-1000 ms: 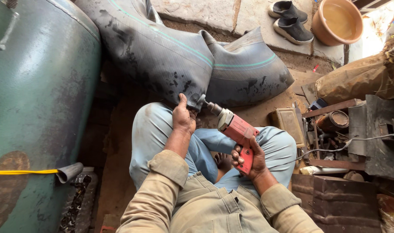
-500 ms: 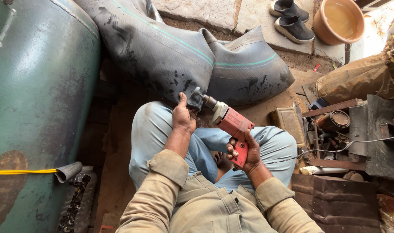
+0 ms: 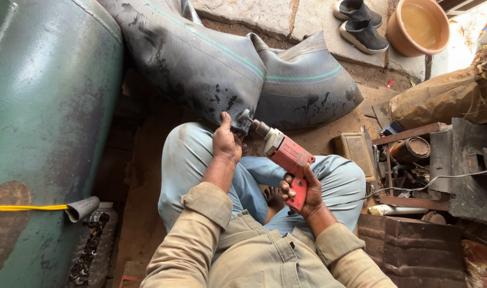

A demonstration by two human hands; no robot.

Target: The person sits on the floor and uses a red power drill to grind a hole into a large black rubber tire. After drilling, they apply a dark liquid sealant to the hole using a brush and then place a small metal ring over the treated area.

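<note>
A big black rubber inner tube (image 3: 211,64) with a thin green stripe lies folded in front of my knees. My left hand (image 3: 226,141) grips its lower edge against my left knee. My right hand (image 3: 303,189) holds a red power drill (image 3: 286,157) by its handle. The drill's metal tip (image 3: 247,118) points up and left and touches the tube's edge just beside my left hand's fingers. I sit cross-legged in light blue trousers and a tan jacket.
A large green metal tank (image 3: 46,106) fills the left side, with a yellow hose (image 3: 24,208) across it. Metal scrap, a tin and a cable (image 3: 414,170) crowd the right. A pair of dark shoes (image 3: 361,24) and an orange tub (image 3: 417,24) stand on the stone slab behind.
The drill has moved up and left, so its tip now meets the tube's edge by my left hand. My left hand has stayed on the tube.
</note>
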